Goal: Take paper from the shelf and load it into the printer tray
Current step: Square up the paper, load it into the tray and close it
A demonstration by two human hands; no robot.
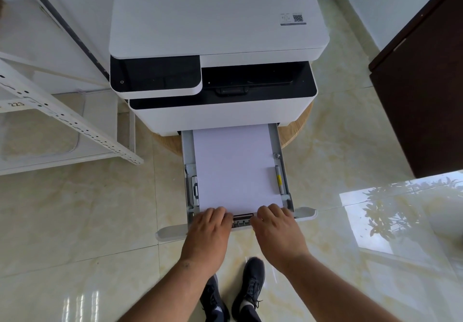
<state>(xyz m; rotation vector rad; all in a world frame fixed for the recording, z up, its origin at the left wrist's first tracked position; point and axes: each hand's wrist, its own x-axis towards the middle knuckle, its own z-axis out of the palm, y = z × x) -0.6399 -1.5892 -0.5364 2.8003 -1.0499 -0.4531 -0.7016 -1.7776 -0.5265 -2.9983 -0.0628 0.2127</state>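
Observation:
A white and black printer (220,21) stands on a round wooden stand. Its grey paper tray (187,151) is pulled out toward me, and a stack of white paper (235,166) lies flat inside between the side guides. My left hand (209,229) and my right hand (275,226) rest side by side on the tray's front wall. Their fingers curl over it at the paper's near edge, with the tray's centre latch showing between them. The fingertips are hidden.
A white metal shelf (62,118) stands at the left, close to the printer. A dark brown cabinet (421,91) fills the right side. The floor is glossy beige tile (75,221). My two dark shoes (250,286) are right below the tray.

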